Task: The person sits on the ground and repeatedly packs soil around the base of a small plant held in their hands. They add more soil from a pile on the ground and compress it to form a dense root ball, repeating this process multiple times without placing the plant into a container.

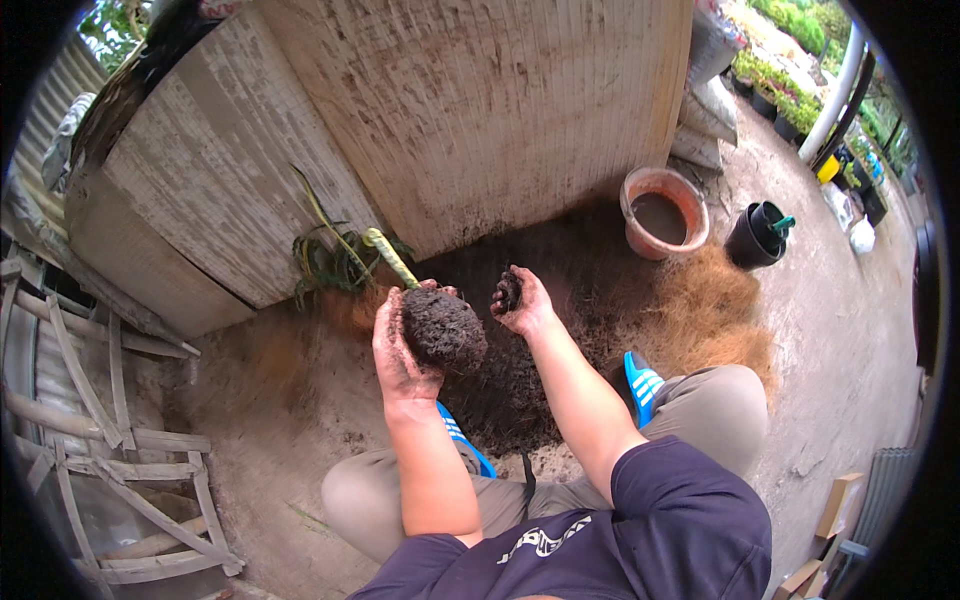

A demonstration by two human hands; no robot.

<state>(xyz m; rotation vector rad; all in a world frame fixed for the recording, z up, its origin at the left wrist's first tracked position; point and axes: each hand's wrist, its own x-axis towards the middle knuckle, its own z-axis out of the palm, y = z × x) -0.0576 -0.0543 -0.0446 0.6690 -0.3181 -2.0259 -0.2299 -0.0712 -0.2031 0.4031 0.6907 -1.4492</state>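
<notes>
A dark, rounded ball of soil rests in my left hand, whose muddy fingers cup it from the left and behind. Out of its top rises a thick, pale yellow-green plant stem, leaning up and to the left. Dark green leaves lie behind it against the board; whether they belong to this stem I cannot tell. Just to the right, apart from the ball, my right hand curls its dirty fingers round a small clump of soil. Below both hands spreads a heap of loose dark soil.
Tall wooden boards stand across the back. An orange-brown bucket, nested black pots and a mat of brown fibre sit to the right. A wooden-pole frame stands left. My blue sandals flank the soil.
</notes>
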